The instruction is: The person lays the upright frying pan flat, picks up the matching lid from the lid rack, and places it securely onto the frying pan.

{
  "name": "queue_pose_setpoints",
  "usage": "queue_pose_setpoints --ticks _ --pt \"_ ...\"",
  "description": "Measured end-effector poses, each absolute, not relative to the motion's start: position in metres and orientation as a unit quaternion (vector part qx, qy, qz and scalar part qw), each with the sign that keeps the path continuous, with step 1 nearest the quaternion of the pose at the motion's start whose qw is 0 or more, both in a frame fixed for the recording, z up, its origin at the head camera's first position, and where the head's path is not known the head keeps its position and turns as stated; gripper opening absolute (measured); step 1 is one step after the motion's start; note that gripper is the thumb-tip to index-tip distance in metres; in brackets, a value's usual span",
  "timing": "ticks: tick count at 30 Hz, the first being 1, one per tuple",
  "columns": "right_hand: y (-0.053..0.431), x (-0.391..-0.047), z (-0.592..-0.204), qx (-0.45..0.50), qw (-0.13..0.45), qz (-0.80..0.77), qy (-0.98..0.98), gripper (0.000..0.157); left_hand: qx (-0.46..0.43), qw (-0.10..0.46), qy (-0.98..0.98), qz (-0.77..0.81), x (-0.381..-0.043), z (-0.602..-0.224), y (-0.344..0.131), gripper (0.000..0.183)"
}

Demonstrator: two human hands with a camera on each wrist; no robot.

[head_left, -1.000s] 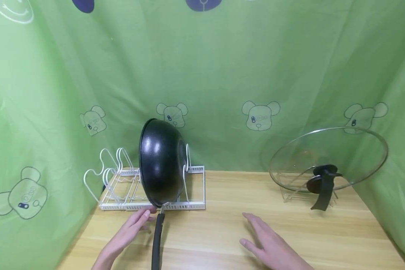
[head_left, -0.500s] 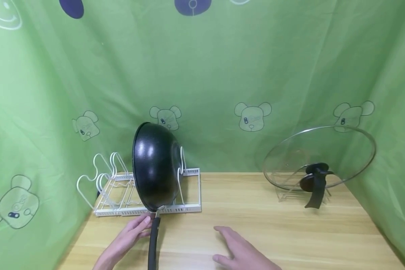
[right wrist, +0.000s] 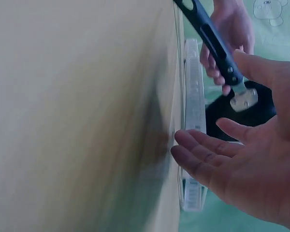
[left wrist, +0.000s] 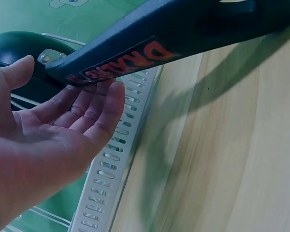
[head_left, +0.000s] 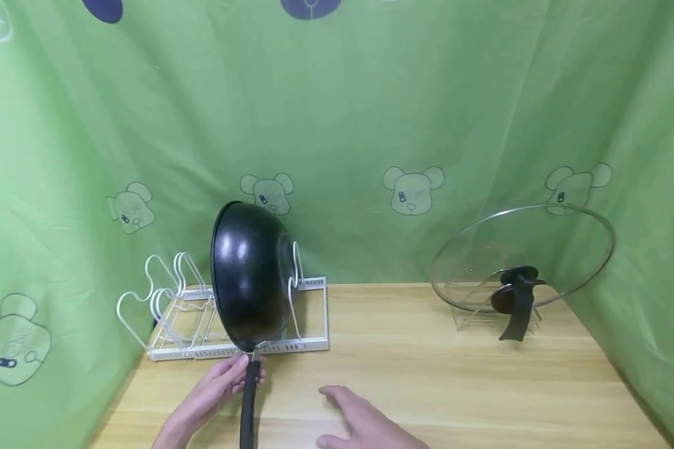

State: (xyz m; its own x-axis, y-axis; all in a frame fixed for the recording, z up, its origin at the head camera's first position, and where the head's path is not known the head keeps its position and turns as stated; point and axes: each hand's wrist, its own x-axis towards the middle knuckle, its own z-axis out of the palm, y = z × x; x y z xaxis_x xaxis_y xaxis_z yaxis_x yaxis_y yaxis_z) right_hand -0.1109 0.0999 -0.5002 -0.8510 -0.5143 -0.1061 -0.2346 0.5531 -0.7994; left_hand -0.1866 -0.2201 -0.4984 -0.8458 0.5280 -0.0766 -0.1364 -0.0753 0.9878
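Note:
A black wok (head_left: 253, 274) stands on its side in the white wire rack (head_left: 306, 345), its long handle (head_left: 248, 405) pointing toward me. My left hand (head_left: 216, 390) is at the neck of that handle, its fingers reaching past it. In the left wrist view the fingertips (left wrist: 117, 92) lie right under the handle, while the thumb stands away from it. To the right of the handle, my right hand (head_left: 362, 421) is held over the table with fingers spread, holding nothing. The right wrist view shows its palm (right wrist: 261, 169) near the wok's bracket.
On the right a large glass lid (head_left: 611, 240) with a black knob (head_left: 519, 305) leans on a small wire stand (head_left: 463, 321). White rack dividers (head_left: 151, 299) rise left of the wok. A green curtain (head_left: 348, 125) encloses the wooden table (head_left: 455, 374).
My right hand has moved left toward the wok handle. The left hand has slid its fingers behind the handle's neck. The head view has shifted slightly; wok and lid stay in place.

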Motion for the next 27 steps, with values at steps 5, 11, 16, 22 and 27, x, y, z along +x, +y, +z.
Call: queue_pose_setpoints --ticks 5,11,16,22,27 --pt "0.08 -0.11 -0.501 -0.193 0.21 -0.469 0.836 0.072 0.141 0.234 0.639 0.719 -0.186 -0.499 -0.219 0.054" --pt "0.059 -0.113 -0.502 -0.16 0.273 -0.502 0.805 0.064 0.117 0.232 0.657 0.708 -0.186 -0.497 -0.221 0.055" --pt "0.041 -0.12 -0.504 -0.152 0.306 -0.539 0.77 0.058 0.113 0.226 0.667 0.701 -0.187 -0.496 -0.221 0.052" --pt "0.02 -0.12 -0.511 -0.19 0.274 -0.589 0.736 0.047 0.113 0.233 0.657 0.708 -0.188 -0.497 -0.221 0.049" --pt "0.006 -0.118 -0.512 -0.196 0.262 -0.622 0.712 0.046 0.119 0.252 0.634 0.721 -0.19 -0.497 -0.222 0.047"
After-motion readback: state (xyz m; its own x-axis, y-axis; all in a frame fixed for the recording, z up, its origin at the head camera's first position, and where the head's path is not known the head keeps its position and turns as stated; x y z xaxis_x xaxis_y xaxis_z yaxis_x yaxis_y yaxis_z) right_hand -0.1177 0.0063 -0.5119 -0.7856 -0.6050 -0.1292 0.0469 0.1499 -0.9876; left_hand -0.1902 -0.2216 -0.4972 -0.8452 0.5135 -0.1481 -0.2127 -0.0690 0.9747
